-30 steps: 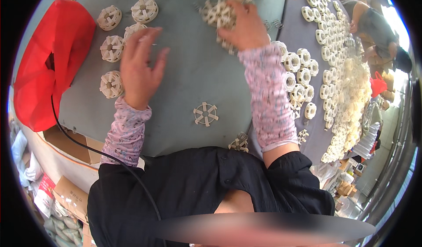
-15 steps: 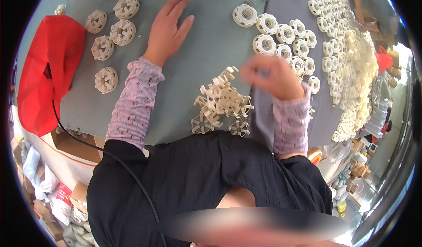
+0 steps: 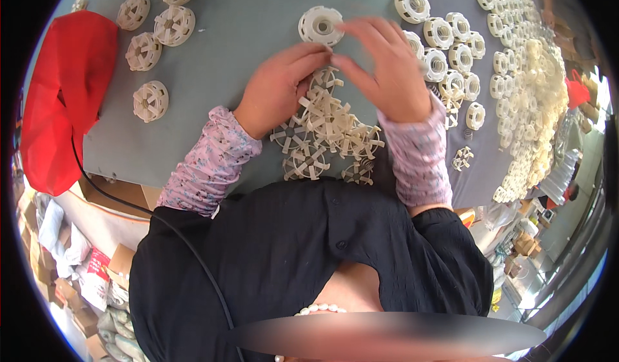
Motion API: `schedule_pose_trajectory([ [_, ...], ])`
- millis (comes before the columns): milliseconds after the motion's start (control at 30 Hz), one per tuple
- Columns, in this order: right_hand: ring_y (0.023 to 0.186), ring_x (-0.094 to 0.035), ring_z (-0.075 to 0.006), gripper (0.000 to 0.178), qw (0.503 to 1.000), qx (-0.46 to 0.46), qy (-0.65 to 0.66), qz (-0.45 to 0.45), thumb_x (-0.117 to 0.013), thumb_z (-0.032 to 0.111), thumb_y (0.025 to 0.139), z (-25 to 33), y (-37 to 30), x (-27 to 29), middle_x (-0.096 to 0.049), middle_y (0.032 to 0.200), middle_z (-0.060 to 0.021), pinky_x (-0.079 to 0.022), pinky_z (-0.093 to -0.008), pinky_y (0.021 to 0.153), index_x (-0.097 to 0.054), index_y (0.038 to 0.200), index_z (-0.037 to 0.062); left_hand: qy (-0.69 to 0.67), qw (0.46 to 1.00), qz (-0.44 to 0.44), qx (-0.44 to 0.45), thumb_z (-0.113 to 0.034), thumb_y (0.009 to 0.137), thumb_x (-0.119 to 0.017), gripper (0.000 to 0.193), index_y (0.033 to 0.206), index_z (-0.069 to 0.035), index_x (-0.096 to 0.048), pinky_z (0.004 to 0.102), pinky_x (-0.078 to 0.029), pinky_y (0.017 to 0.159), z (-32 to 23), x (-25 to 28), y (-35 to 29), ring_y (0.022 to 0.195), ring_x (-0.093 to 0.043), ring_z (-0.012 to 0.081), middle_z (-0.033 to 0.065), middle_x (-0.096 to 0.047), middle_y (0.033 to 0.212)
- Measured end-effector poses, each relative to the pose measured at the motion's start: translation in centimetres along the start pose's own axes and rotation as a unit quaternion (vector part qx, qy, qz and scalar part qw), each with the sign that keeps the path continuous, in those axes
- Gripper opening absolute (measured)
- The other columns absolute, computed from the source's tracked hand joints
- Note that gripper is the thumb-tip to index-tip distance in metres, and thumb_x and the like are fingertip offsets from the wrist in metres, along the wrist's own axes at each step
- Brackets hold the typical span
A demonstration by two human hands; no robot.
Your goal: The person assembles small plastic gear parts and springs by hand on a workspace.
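Round, notched, off-white plastic ring (image 3: 312, 27): on smooth grey-green tabletop (image 3: 225, 52), just beyond left hand (image 3: 276, 90) | left hand: curled, grip cannot be told | right hand (image 3: 391, 68): thumb and fingers spread, at ring's right rim

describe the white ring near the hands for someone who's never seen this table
On the grey-green table, look right from the red bag to the left hand. The white ring lies just beyond it, by the right hand. This ring shows no spokes, unlike the wheels at left, and stands apart from the rings at right.
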State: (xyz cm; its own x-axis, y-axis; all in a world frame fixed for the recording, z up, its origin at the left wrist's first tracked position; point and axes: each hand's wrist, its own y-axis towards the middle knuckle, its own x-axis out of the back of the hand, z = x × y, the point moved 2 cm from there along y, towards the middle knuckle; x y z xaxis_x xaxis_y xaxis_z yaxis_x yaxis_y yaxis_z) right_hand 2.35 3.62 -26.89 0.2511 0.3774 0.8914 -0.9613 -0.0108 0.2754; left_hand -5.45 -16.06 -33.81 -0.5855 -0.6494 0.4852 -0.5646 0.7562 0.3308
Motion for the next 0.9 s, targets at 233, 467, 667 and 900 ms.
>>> schedule_pose_trajectory([
  [233, 0.119, -0.071, -0.0361, 0.056, 0.937, -0.009, 0.296, 0.186, -0.087, 0.017, 0.084, 2.9, -6.8, 0.5, -0.074, 0.128, -0.0174, -0.058, -0.0445, 0.103, -0.074, 0.138, 0.0063, -0.132, 0.97, -0.144, 0.144, -0.013, 0.095, -0.086, 0.025, 0.117, -0.004, -0.08, 0.0303, -0.062, 0.072, 2.6, 2.0, 2.7, 0.091, -0.077, 0.0166, 0.009, -0.077, 0.121],
  [467, 0.096, -0.066, -0.0051, 0.032, 0.734, -0.325, 0.572, 0.168, -0.074, 0.017, 0.108, 0.2, -10.1, 0.6, -0.076, 0.104, 0.0009, -0.054, -0.0267, 0.083, -0.07, 0.134, -0.0007, -0.079, 0.987, -0.039, 0.135, -0.02, 0.091, -0.083, 0.058, 0.145, -0.008, -0.067, 0.0501, -0.05, 0.115, 0.8, 1.8, 9.6, 0.134, -0.063, 0.0436, 0.0214, -0.066, 0.145],
  [667, 0.084, -0.067, -0.0103, 0.048, 0.841, -0.413, 0.316, 0.151, -0.087, 0.021, 0.096, -0.2, -9.4, 0.2, -0.074, 0.096, -0.0012, -0.055, -0.0288, 0.074, -0.065, 0.135, 0.0005, 0.09, 0.993, -0.051, -0.048, -0.018, 0.086, -0.091, 0.061, 0.142, -0.008, -0.071, 0.0424, -0.058, 0.105, 3.5, 1.2, 5.4, 0.123, -0.071, 0.0313, 0.0118, -0.072, 0.14],
  [900, 0.097, -0.072, -0.0343, 0.092, 0.938, -0.293, 0.15, 0.112, -0.096, 0.024, 0.079, 0.0, -7.0, 0.6, -0.056, 0.146, -0.0189, -0.062, -0.0415, 0.087, -0.051, 0.158, 0.0046, 0.108, 0.993, -0.049, 0.009, -0.021, 0.079, -0.093, 0.07, 0.144, -0.015, -0.071, 0.0455, -0.054, 0.11, 2.3, 3.3, 1.6, 0.128, -0.065, 0.0349, 0.0097, -0.07, 0.142],
])
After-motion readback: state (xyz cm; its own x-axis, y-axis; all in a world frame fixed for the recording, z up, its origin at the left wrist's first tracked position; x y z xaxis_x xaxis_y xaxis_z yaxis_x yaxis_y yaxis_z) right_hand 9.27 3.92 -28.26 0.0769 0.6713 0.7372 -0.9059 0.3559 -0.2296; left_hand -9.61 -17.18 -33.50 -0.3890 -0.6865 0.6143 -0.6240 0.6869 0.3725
